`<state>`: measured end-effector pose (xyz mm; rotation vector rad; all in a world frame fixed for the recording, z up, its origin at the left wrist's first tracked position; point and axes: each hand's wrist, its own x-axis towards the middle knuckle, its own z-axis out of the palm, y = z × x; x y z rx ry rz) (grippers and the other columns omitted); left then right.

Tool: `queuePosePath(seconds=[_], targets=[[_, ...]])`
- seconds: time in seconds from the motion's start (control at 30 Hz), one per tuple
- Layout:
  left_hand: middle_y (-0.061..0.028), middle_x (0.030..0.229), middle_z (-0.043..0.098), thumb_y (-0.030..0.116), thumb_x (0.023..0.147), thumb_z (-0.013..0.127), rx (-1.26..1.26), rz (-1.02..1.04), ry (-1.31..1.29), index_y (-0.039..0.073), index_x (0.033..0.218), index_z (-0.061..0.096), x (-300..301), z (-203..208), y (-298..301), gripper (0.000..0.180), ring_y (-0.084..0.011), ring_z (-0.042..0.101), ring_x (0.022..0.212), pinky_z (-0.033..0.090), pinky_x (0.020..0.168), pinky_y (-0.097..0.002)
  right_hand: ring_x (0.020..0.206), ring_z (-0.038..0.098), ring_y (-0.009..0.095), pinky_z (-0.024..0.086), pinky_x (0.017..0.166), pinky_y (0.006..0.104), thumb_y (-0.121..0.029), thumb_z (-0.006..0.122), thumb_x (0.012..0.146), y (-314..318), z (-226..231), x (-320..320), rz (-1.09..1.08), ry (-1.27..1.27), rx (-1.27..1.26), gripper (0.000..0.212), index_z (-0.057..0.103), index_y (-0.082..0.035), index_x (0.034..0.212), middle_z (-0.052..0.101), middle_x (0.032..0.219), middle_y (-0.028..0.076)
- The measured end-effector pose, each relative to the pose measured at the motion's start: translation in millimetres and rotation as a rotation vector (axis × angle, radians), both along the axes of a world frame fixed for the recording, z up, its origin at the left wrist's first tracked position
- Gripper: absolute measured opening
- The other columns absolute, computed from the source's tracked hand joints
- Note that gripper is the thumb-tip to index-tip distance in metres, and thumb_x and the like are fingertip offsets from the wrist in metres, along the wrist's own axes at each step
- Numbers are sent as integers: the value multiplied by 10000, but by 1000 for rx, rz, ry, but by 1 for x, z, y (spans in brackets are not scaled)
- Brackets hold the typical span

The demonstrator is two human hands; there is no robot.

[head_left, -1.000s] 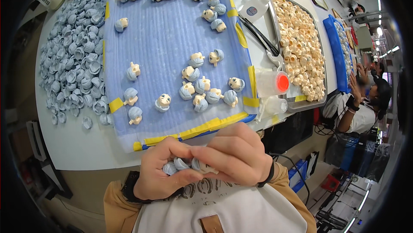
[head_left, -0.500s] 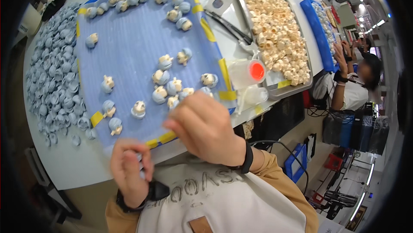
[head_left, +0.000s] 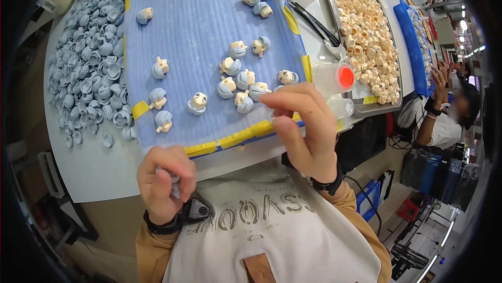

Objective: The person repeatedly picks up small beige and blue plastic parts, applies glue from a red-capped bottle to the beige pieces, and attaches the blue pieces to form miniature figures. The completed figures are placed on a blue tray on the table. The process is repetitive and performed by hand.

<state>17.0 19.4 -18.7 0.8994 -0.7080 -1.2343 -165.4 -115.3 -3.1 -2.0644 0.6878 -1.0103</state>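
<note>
My left hand (head_left: 163,181) is curled into a fist near my chest, below the table edge, with small blue pieces showing between its fingers. My right hand (head_left: 303,131) is raised over the front right corner of the blue foam mat (head_left: 198,32), fingers apart and nothing seen in them. Several small doll heads with blue hair (head_left: 197,104) stand scattered on the mat, the nearest cluster just beyond my right fingertips.
A heap of loose blue hair pieces (head_left: 86,63) covers the white table left of the mat. On the right lie a metal tray of beige heads (head_left: 366,37), a clear jar with a red lid (head_left: 340,76) and black tweezers (head_left: 314,21). Another person (head_left: 444,110) works at far right.
My hands, joined around small pieces a second ago, have parted. The left dropped toward my chest still holding pieces; the right lifted toward the mat's front edge.
</note>
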Motion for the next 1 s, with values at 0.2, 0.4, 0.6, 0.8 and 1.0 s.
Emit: queuePosePath(seconds=[0.2, 0.4, 0.6, 0.8, 1.0], targets=[[-72, 626, 492, 373, 922, 448, 47, -146, -90, -20, 809, 570, 12, -7, 19, 427, -79, 393, 447, 286, 411, -216, 692, 536, 197, 429, 559, 268, -58, 666, 727, 3, -7, -21, 54, 52, 34, 238, 599, -9, 950, 557, 838, 105], [-67, 627, 502, 393, 903, 467, 125, -122, -140, -23, 822, 570, 10, -6, 28, 436, -79, 409, 461, 283, 430, -211, 669, 496, 213, 407, 546, 320, -149, 754, 544, 28, 2, -23, 137, 349, -168, 349, 578, -69, 834, 496, 759, 40], [-60, 637, 499, 400, 889, 485, 161, -150, -138, -21, 833, 554, 7, -4, 27, 430, -71, 402, 464, 285, 439, -206, 657, 484, 200, 387, 540, 301, -202, 745, 567, 48, -20, -14, -29, 383, -248, 344, 582, -61, 834, 496, 754, 33], [-59, 690, 533, 298, 875, 511, 202, -226, -126, -16, 910, 570, 9, -4, 33, 322, -80, 430, 520, 321, 483, -201, 641, 462, 179, 369, 520, 290, -202, 744, 599, 57, -33, -13, -140, 343, -306, 328, 599, -60, 857, 482, 713, 15], [-79, 830, 588, 138, 861, 468, 239, -827, -539, 24, 1033, 572, 19, -6, 34, 231, -169, 530, 682, 429, 661, -260, 631, 453, 181, 367, 510, 288, -193, 736, 628, 59, -41, -11, -148, 364, -302, 305, 606, -61, 870, 480, 713, 14]])
